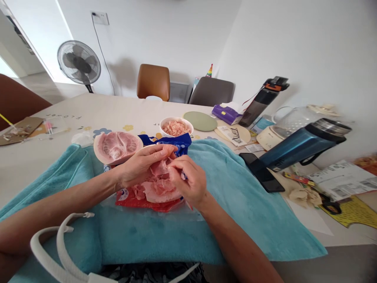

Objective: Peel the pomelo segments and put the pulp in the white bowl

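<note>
My left hand (141,165) and my right hand (188,181) meet over a pink pomelo segment (159,168), fingers of both pinched on it. Below them lies a pile of pink pomelo flesh and membrane (156,190) on a red, white and blue plastic bag (138,200). To the left sits a pomelo half (117,146), cut face up, pale rind around pink flesh. Behind the hands stands a white bowl (176,127) filled with peeled pink pulp. Everything rests on a teal towel (235,188).
The table (97,112) has a floral cloth. At right lie a black phone (259,171), a blue flask on its side (297,145), a dark bottle (262,100), glasses, papers and scissors. A green round mat (200,120), tissue box, chairs and a fan (79,63) stand beyond.
</note>
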Motion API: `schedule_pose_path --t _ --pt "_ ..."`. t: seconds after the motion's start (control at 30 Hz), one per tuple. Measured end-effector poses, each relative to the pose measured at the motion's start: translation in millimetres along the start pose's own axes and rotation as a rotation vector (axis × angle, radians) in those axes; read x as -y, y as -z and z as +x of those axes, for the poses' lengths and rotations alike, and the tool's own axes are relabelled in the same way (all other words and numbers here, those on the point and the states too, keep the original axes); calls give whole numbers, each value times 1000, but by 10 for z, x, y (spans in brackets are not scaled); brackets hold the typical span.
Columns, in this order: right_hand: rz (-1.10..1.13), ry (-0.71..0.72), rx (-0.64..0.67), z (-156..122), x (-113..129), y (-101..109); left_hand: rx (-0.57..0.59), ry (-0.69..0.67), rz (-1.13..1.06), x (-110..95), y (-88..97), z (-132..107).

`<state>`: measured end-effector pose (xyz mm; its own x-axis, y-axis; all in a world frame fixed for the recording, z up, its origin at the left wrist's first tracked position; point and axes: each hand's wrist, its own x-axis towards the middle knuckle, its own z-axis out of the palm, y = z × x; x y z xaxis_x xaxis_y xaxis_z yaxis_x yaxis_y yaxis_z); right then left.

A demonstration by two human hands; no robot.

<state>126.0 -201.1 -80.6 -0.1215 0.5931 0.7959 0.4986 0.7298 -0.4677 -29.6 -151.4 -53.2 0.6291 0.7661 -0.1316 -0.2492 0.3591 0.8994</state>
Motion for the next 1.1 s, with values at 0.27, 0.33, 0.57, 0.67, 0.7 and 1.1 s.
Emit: schedule_pose_path --t 0.27,0.33,0.57,0.67,0.7,1.1 --pt "95 -324 -78 61 -65 34 42 -208 221 12 82 4" --pt "133 -344 -111 49 -80 28 44 -266 319 29 107 12" --pt "32 -180 -75 41 -108 80 43 -376 623 59 144 34" --pt "-76 -74 -74 58 -108 88 32 -411 767 44 151 38" --pt "-109 -44 -79 62 -109 88 28 -433 820 32 150 37" --pt "-586 234 -80 41 -190 79 -28 -353 783 86 31 -2"
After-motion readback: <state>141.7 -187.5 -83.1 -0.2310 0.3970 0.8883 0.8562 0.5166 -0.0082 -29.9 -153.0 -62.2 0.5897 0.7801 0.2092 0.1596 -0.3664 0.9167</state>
